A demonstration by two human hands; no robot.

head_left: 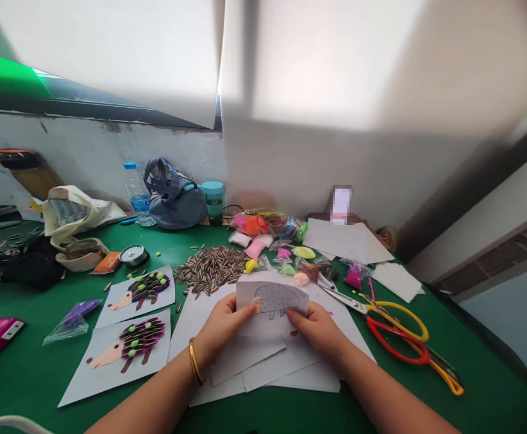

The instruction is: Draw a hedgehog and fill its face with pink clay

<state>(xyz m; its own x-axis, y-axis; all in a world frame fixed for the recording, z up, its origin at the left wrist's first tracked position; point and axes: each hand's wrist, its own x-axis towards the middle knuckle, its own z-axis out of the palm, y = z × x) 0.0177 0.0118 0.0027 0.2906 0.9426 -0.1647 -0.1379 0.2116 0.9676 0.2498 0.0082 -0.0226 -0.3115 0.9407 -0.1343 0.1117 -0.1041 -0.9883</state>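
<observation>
Left hand (226, 316) and right hand (316, 328) each pinched an edge of a small paper drawing (276, 290), one from either side, with the thumbs on its front. The drawing was raised between the hands and showed the pencil-like outline of a round-backed animal with a speckled body and short legs. A gold bangle (195, 361) circled the left wrist.

Loose white sheets (299, 380) lay overlapping beneath the hands on the green counter (263, 416). To the left of the left hand, two white cards (159, 367) lay side by side, each bearing a long-nosed animal with a dark striped back and light green balls. Farther left was a purple packet (76, 316) in clear wrapping.

Just beyond the left hand was a heap of striped seeds (209, 268), near a round tin (133, 254). Straight ahead of the hands, small coloured packets (255, 248) were clustered, pink, yellow, green and brown among them. To the right of the right hand lay scissors (366, 308) with red and yellow handle loops, their blades pointing toward the drawing.

Well beyond the left hand, along the wall, stood a clear bottle (137, 196), a blue bag (179, 208) and a teal-lidded jar (213, 202)
</observation>
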